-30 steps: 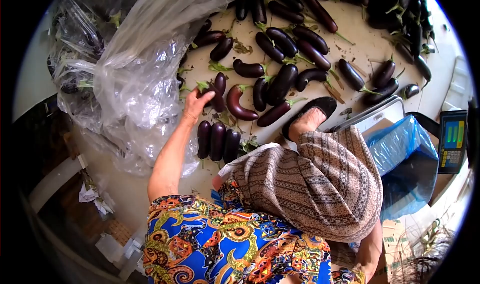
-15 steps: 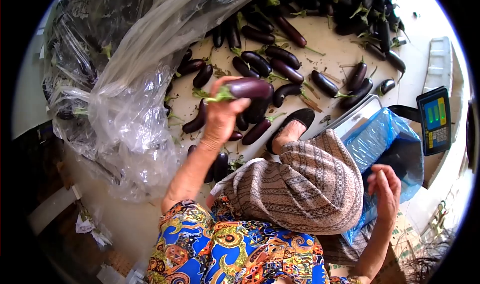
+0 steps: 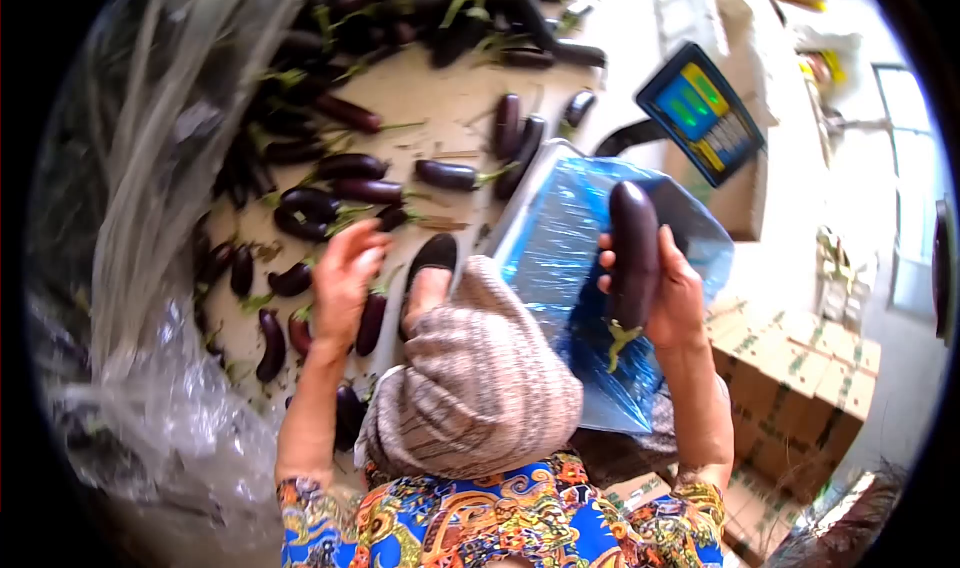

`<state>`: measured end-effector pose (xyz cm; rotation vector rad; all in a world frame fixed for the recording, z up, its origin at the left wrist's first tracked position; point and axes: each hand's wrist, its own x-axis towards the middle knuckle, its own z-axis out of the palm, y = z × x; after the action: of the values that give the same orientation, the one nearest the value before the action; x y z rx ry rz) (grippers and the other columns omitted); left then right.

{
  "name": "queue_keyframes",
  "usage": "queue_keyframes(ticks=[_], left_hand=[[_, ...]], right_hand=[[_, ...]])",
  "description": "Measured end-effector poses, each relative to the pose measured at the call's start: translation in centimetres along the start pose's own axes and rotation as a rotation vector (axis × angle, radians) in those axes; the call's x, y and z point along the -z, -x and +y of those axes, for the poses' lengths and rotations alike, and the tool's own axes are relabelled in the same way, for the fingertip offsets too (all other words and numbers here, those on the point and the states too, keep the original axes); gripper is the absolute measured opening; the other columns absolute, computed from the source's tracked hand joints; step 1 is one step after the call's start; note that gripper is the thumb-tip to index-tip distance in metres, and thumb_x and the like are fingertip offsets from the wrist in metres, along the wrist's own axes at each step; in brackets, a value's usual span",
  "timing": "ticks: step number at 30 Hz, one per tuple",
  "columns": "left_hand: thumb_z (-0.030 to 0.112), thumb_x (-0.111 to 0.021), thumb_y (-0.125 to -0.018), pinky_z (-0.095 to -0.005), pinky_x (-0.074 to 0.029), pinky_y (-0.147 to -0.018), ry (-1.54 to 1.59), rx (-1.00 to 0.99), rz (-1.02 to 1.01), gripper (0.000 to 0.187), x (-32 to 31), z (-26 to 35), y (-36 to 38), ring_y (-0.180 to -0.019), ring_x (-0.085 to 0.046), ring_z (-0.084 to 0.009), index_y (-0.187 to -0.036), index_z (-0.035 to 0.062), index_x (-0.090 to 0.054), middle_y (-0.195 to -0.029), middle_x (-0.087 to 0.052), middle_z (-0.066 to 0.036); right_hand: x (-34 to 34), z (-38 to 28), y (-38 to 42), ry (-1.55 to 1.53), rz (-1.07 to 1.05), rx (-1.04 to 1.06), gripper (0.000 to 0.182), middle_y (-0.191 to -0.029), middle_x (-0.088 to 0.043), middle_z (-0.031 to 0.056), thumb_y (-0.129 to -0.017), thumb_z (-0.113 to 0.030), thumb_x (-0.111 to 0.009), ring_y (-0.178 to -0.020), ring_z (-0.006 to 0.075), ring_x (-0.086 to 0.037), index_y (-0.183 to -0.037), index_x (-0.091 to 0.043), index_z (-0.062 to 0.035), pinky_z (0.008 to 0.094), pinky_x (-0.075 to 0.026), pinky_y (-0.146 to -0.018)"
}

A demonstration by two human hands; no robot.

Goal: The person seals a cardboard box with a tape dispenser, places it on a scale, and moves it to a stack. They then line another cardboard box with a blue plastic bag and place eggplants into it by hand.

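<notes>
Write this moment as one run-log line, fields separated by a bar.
right hand: holds eggplant over blue bag | left hand: open, above loose eggplants | scale display: lit

Produce packing area, eggplants (image 3: 345,190) spread on floor, weighing scale display (image 3: 700,113), stacked cardboard boxes (image 3: 800,398)

Pale floor (image 3: 440,108), dusty w/ bits of stem and leaf. Dark purple eggplants (image 3: 350,166) lie scattered across it, thickest in a heap (image 3: 420,8) at the far end, thinning toward the near left (most w/ green caps on). One black sandal (image 3: 432,258) sits among them. Clear plastic sheeting (image 3: 150,218) sprawls along the left edge. Cardboard boxes (image 3: 800,388) rest near right.
</notes>
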<state>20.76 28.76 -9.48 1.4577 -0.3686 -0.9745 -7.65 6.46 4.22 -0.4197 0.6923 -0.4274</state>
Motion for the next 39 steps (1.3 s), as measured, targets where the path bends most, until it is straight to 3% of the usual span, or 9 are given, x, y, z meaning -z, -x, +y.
queue_keyframes(ticks=[5, 14, 23, 27, 29, 31, 33, 35, 39], left_hand=[[0.013, -0.06, -0.096, -0.0249, -0.05, -0.081, -0.035, 0.283, 0.215, 0.033, 7.4, -9.3, 3.7, -0.095, -0.064, -0.0139, -0.126, 0.0001, -0.058, -0.108, -0.067, -0.008], [0.013, -0.059, -0.097, -0.0249, -0.052, -0.083, -0.029, 0.361, 0.155, 0.034, 5.5, -8.0, 3.5, -0.098, -0.063, -0.0123, -0.129, 0.0022, -0.056, -0.114, -0.064, -0.007], [0.021, -0.074, -0.087, -0.0379, -0.045, -0.103, 0.041, -0.086, -0.629, 0.08, -9.5, 8.4, -1.5, -0.12, -0.056, -0.0251, -0.151, 0.0034, -0.029, -0.137, -0.052, -0.019], [0.019, -0.071, -0.088, -0.036, -0.048, -0.098, -0.031, -0.23, -0.256, 0.076, -9.9, 6.1, -4.4, -0.112, -0.061, -0.0219, -0.15, 0.0026, -0.03, -0.126, -0.058, -0.014], [0.016, -0.069, -0.088, -0.0271, -0.054, -0.081, 0.164, 0.125, -0.235, 0.071, -6.7, 4.7, -5.5, -0.089, -0.065, -0.0137, -0.148, 0.0022, -0.033, -0.112, -0.062, -0.01], [0.017, -0.069, -0.088, -0.0261, -0.054, -0.079, 0.129, 0.131, -0.131, 0.074, -2.3, 0.4, -7.3, -0.084, -0.065, -0.0132, -0.15, 0.0027, -0.031, -0.109, -0.063, -0.009], [0.021, -0.068, -0.089, -0.0313, -0.052, -0.092, 0.148, 0.23, 0.007, 0.078, 2.7, -1.7, -9.0, -0.103, -0.064, -0.019, -0.152, 0.0023, -0.026, -0.124, -0.06, -0.016], [0.021, -0.068, -0.089, -0.0368, -0.047, -0.1, -0.053, -0.136, 0.293, 0.072, 6.6, -2.9, -11.0, -0.12, -0.055, -0.0258, -0.148, -0.0005, -0.032, -0.135, -0.05, -0.019], [0.017, -0.063, -0.092, -0.0372, -0.044, -0.104, -0.43, -0.25, 0.55, 0.058, 12.5, -3.0, -12.5, -0.128, -0.05, -0.0292, -0.143, -0.0007, -0.041, -0.145, -0.043, -0.021]], right_hand=[[1.1, 0.4, 1.9, 0.087, 0.055, 0.065, 0.052, -0.134, -0.054, 0.022, -0.105, -0.029, -0.04, -0.12, 0.0306, -0.058, -0.146, -0.032, 0.0014, 0.0454, -0.048, -0.103], [0.9, 1.8, 3.6, 0.318, 0.171, 0.032, 0.07, -0.133, -0.055, 0.0146, -0.091, -0.017, -0.069, -0.121, 0.0241, -0.056, -0.148, -0.033, -0.0036, 0.0391, -0.042, -0.107], [-6.8, 3.7, -5.0, 0.673, 0.073, 0.131, 0.068, -0.125, -0.058, 0.0091, -0.088, -0.019, -0.075, -0.119, 0.0179, -0.054, -0.143, -0.04, -0.0019, 0.0354, -0.042, -0.104], [-7.4, 4.5, -7.5, 0.9, -0.004, 0.046, 0.058, -0.139, -0.052, 0.0133, -0.099, -0.03, -0.058, -0.132, 0.0206, -0.045, -0.145, -0.041, 0.0006, 0.0324, -0.033, -0.111], [-7.3, 3.4, -6.4, 1.133, -0.159, -0.018, 0.042, -0.128, -0.062, 0.0117, -0.1, -0.026, -0.056, -0.123, 0.0193, -0.054, -0.133, -0.057, 0.0008, 0.0328, -0.041, -0.105], [-5.0, 3.6, -5.2, 0.986, -0.124, -0.184, 0.041, -0.119, -0.066, 0.0111, -0.098, -0.025, -0.06, -0.109, 0.0169, -0.061, -0.129, -0.059, 0.0007, 0.0307, -0.047, -0.095], [-4.0, 3.4, -3.8, 0.93, -0.017, -0.274, 0.037, -0.108, -0.069, 0.0096, -0.097, -0.024, -0.062, -0.093, 0.0132, -0.064, -0.124, -0.062, 0.0008, 0.029, -0.049, -0.086], [-2.6, 2.7, -2.6, 0.942, 0.058, -0.335, 0.032, -0.098, -0.069, 0.0065, -0.097, -0.023, -0.063, -0.085, 0.0121, -0.063, -0.118, -0.064, 0.0, 0.027, -0.051, -0.077], [2.0, 1.9, -0.9, 1.114, 0.25, -0.305, 0.023, -0.081, -0.063, 0.001, -0.097, -0.024, -0.061, -0.072, 0.0088, -0.057, -0.101, -0.065, -0.0014, 0.0239, -0.048, -0.07]])
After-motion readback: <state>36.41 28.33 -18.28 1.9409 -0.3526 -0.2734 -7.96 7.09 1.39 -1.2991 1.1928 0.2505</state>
